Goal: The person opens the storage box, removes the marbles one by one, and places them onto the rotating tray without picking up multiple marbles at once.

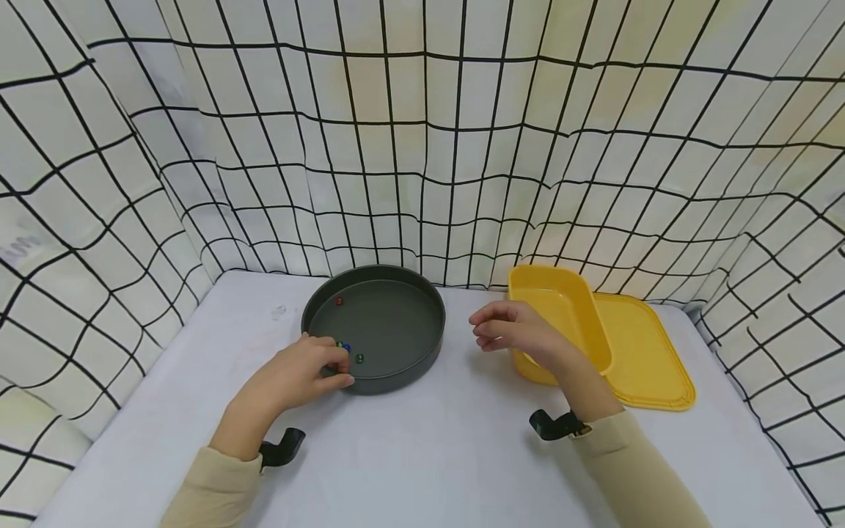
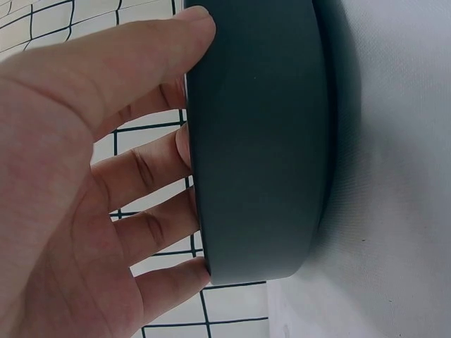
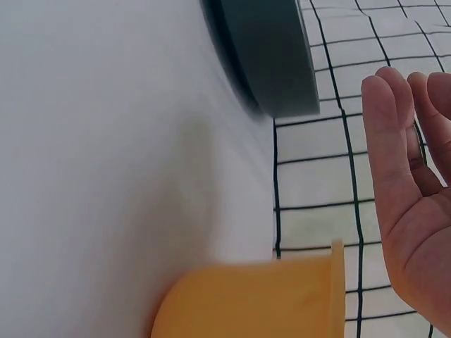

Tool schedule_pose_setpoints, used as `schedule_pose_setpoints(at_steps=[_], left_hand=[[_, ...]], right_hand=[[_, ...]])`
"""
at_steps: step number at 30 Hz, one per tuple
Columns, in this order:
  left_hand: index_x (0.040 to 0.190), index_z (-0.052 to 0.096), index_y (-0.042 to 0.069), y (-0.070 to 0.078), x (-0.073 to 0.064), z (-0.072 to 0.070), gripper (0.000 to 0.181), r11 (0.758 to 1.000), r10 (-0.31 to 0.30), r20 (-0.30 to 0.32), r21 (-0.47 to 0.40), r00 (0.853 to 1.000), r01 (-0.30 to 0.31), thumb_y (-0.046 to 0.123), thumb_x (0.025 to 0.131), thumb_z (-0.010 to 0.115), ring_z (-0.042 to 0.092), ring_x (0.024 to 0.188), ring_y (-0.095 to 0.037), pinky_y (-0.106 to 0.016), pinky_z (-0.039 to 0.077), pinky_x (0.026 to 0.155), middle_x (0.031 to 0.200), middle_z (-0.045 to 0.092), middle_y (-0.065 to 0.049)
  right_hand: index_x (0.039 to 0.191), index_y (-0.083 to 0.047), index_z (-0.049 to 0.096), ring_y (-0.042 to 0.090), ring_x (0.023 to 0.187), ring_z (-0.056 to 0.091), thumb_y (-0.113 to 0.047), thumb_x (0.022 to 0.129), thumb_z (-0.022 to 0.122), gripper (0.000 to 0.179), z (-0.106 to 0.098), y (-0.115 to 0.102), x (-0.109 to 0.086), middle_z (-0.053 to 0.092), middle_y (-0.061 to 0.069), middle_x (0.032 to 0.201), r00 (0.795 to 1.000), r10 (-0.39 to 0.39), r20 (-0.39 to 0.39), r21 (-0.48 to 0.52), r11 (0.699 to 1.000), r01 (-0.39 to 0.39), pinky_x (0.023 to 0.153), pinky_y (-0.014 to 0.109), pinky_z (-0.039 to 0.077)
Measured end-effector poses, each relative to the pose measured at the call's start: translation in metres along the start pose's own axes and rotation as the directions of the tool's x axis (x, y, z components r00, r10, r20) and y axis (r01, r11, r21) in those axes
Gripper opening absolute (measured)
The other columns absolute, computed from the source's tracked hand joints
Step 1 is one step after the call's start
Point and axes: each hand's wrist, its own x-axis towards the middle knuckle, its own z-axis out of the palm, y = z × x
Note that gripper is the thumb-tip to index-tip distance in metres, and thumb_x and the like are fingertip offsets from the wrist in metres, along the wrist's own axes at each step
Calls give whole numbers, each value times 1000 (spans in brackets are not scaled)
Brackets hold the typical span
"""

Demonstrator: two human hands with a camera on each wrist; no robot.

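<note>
A round dark grey pan stands on the table, holding a red marble, a blue marble and a green marble. My left hand is at the pan's near left rim, its fingers reaching over into the pan. In the left wrist view the thumb overlaps the outer wall, while the rim hides the fingertips; I cannot tell whether they pinch anything. Between the pan and a yellow tub, my right hand hovers with relaxed, slightly bent fingers and nothing visible in them.
Flat beside the tub, on its right, lies a yellow lid. Black netting over pale sheeting rises behind the white table and along both sides. Each wrist wears a small black camera mount.
</note>
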Motion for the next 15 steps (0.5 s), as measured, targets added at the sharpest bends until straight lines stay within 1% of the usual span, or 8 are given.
schedule_pose_setpoints(at_steps=[4,8,9,11,15], left_hand=[[79,66,33,0,0,0,16,1000,5,-2,-2,1000,-5,28,86,79,50,73,-9,-34,41,76,78,52,16],[79,66,33,0,-1,0,16,1000,4,-3,-3,1000,-4,28,86,79,50,73,-9,-34,41,76,78,52,16],[79,66,33,0,-1,0,16,1000,3,-3,-3,1000,-3,28,86,79,50,73,-9,-34,41,76,78,52,16],[79,66,33,0,-1,0,15,1000,2,-3,-5,1000,-2,28,86,78,50,74,-9,-34,41,76,79,52,16],[80,66,32,-1,-1,-1,15,1000,7,-9,-8,1000,-7,28,86,79,51,75,-10,-40,44,81,79,52,16]], right_hand=[[117,0,65,34,98,66,-15,97,65,25,-12,8,-6,63,24,116,1000,1,-20,-9,1000,-1,87,37,58],[119,4,63,41,101,64,-15,98,64,28,-23,17,-11,64,23,114,1000,2,-29,-13,1000,-3,87,37,58],[119,5,62,41,101,64,-15,98,64,29,-26,19,-12,65,22,113,999,1,-34,-18,1000,-1,86,37,58],[120,7,61,38,98,65,-15,98,63,31,-32,23,-15,65,23,112,999,-6,-41,-20,1000,5,86,38,59],[121,12,58,25,89,67,-13,99,62,34,-43,29,-20,65,23,105,999,-23,-48,-15,1000,22,84,37,59]])
